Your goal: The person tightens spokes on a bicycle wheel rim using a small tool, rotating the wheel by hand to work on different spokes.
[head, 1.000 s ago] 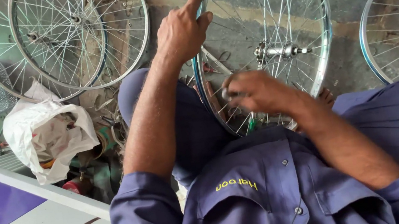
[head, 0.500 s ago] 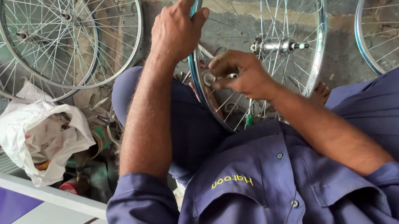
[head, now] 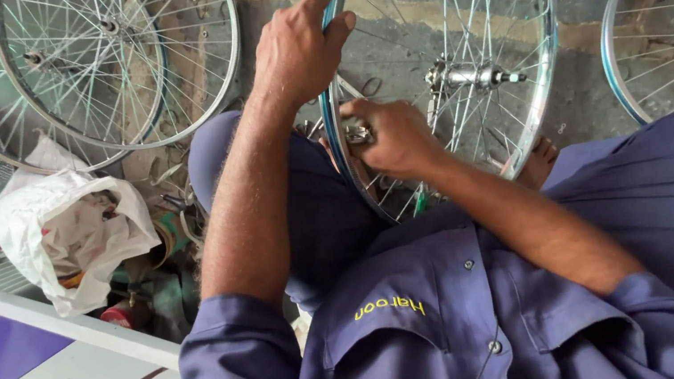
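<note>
2 hands work on 1 spoked wheel point(head: 461, 62), which stands upright at upper centre of the frame between the seated person's knees. the left hand point(head: 298, 47) is wrapped around the blue rim point(head: 333, 127) near its top and steadies it. the right hand point(head: 390, 138) is closed around a small metal tool point(head: 359, 133) pressed to the inner side of the rim where the spokes end (the tool's exact kind is too hidden to tell). the hub point(head: 468, 75) lies right of both hands. the step in hand appears to be adjusting a spoke end; any further turn would call for a firm left grip and a short twist of the wrist. 2 spare wheels point(head: 92, 66) lean at upper left, above a white bag point(head: 72, 227).
</note>
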